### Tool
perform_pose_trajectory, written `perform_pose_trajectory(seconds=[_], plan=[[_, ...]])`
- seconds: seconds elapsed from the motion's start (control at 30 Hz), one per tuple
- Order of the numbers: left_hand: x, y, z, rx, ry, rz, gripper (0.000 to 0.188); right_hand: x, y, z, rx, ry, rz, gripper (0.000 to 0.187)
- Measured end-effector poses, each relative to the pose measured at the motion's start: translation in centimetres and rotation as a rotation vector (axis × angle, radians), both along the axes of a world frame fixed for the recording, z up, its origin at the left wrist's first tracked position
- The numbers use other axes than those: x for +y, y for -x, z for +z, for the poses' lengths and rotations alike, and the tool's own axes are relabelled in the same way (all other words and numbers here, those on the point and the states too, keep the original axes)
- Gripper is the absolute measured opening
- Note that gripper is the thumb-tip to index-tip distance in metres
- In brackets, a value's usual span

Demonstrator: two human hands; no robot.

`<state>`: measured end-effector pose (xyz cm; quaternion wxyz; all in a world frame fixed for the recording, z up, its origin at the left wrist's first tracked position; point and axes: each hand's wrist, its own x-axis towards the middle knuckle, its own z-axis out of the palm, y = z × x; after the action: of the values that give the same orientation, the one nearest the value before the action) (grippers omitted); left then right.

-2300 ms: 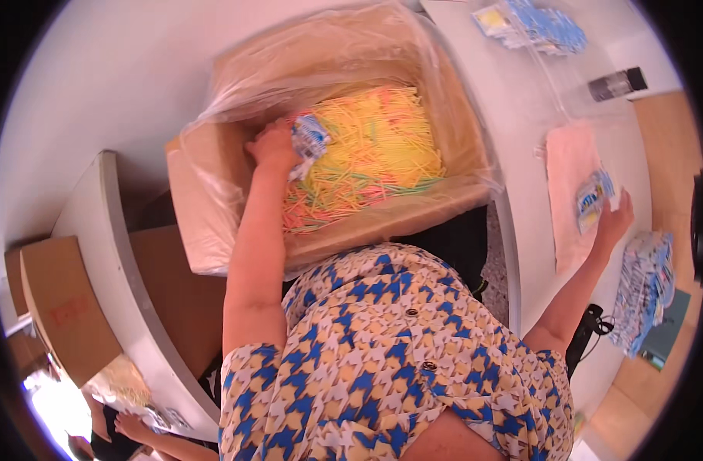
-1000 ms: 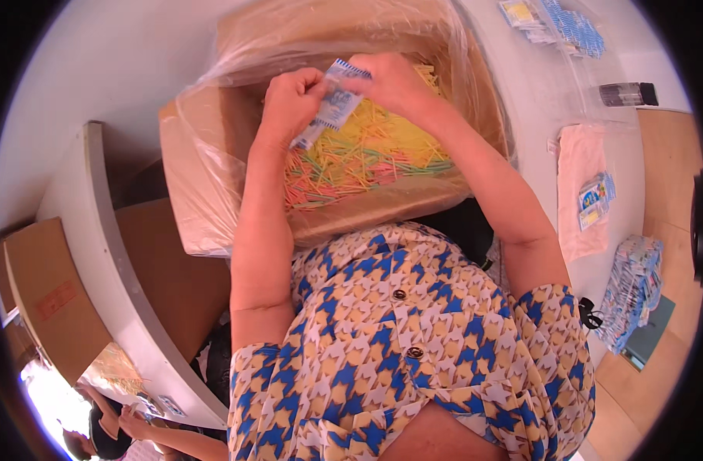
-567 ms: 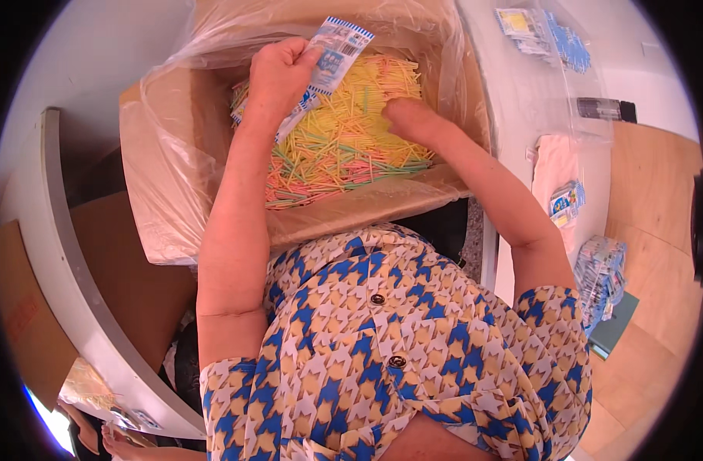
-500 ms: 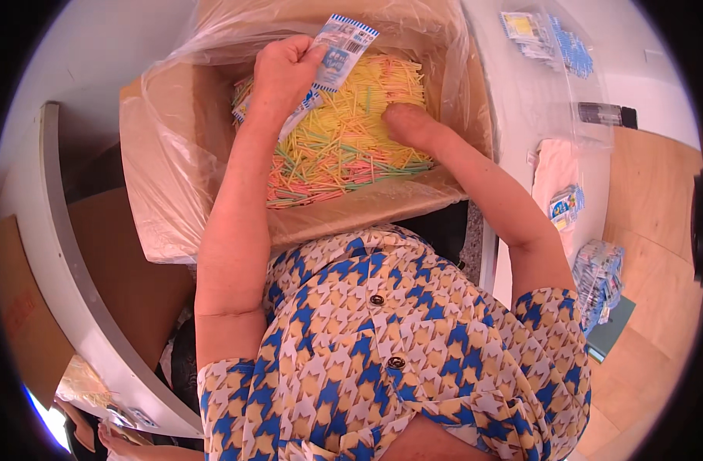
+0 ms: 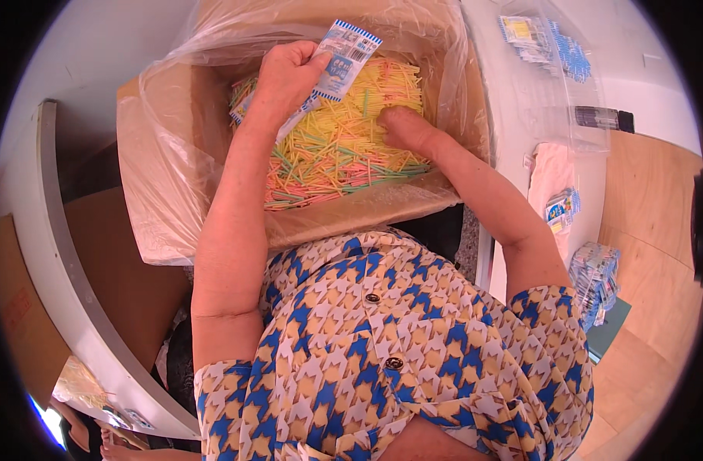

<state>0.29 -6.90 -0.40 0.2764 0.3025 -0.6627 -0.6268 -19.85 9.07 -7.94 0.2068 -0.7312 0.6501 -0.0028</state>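
My left hand [image 5: 290,77] is closed on a flat blue-and-white plastic packet [image 5: 342,67], pinched by one side above the open cardboard box. Beneath that wrist, another blue-and-white packet [image 5: 296,117] shows in part; whether my hand also holds it I cannot tell. The box [image 5: 163,180], lined with clear plastic, contains many thin sticks [image 5: 321,165] in yellow, pink and green. Against the yellow sticks at the right side, my right hand [image 5: 405,129] is lowered with the knuckles up. Its fingertips are hidden, so any grip there is out of sight.
To the right stand a clear plastic bin [image 5: 536,115] with packets, a pink cloth [image 5: 551,173] under more packets, and a bundle of packets [image 5: 595,276]. A dark cylindrical object [image 5: 603,118] lies nearby. Another person's arm [image 5: 140,454] shows at lower left, past a white curved edge [image 5: 75,284].
The view has shifted slightly. My left hand still holds the packet, now a little lower and turned slightly. My right hand stays at the yellow sticks.
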Motion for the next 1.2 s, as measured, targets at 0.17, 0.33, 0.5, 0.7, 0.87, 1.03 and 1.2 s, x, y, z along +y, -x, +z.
perform_pose_trajectory(seconds=[0.17,0.33,0.5,0.7,0.87,1.03,1.2], plan=[[-0.4,-0.6,-0.1,-0.199,0.066,-0.122,0.019,-0.6,1.2,1.5,-0.112,-0.001,-0.129,0.014],[-0.1,-0.9,-0.4,-0.291,0.071,-0.424,0.016,-0.6,1.2,4.2,-0.332,-0.176,-0.441,0.012],[2.2,-0.5,-2.3,-0.185,-0.088,-0.632,0.012,-1.2,-0.1,9.3,-0.752,-0.226,-0.67,0.01],[4.3,0.1,-1.7,0.019,-0.322,-0.739,0.013,-0.9,-4.0,10.7,-1.227,-0.124,-0.747,0.014],[4.3,0.0,-1.5,0.093,-0.156,-0.604,0.01,-0.6,-4.0,9.8,-0.974,0.206,-0.568,0.018],[3.9,0.0,-1.0,0.066,-0.036,-0.586,0.01,-0.3,-4.8,10.5,-0.846,0.382,-0.44,0.028],[4.3,0.0,-1.0,0.144,-0.031,-0.567,0.009,-0.6,-5.1,11.8,-1.049,0.396,-0.53,0.034]])
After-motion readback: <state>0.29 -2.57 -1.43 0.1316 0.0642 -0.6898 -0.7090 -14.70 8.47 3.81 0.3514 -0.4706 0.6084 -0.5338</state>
